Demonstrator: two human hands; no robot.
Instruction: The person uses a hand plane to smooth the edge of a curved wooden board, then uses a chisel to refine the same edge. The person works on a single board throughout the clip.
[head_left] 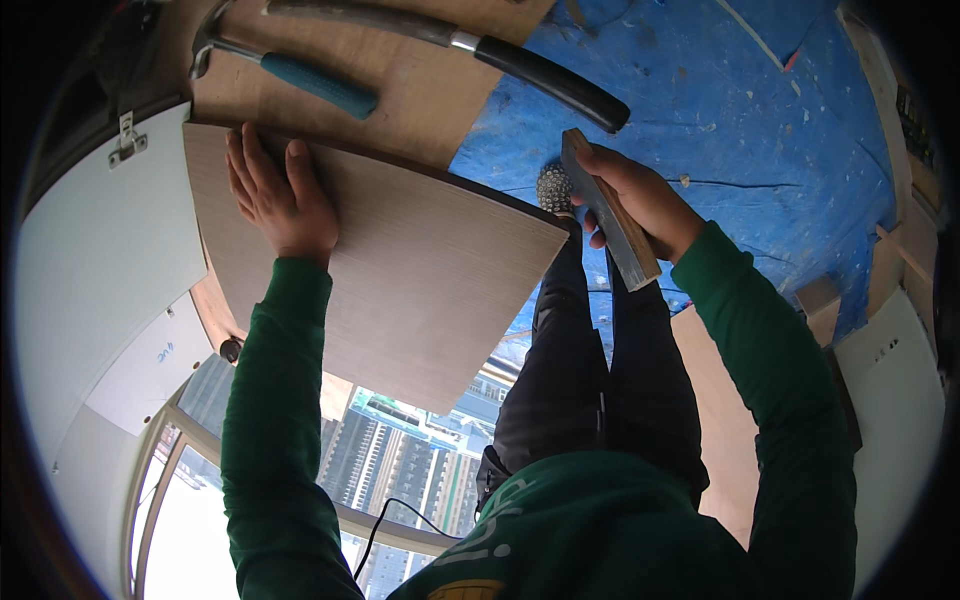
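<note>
My left hand (pixel 280 195) lies flat on a greyish-brown wood-grain panel (pixel 400 270), fingers stretched toward its far edge and the thumb apart. Off the panel's right corner, my right hand (pixel 645 200) grips a short wooden block (pixel 612 215) with a grey face. The thumb is on its near side and some fingertips show at its left edge. The block is tilted and stands apart from the panel.
Beyond the panel lie a claw hammer (pixel 315 83) with a teal handle and a long tool (pixel 550 80) with a black grip. Blue sheeting (pixel 760 130) covers the floor at right. A white door with a hinge (pixel 127 145) stands at left; windows are below it.
</note>
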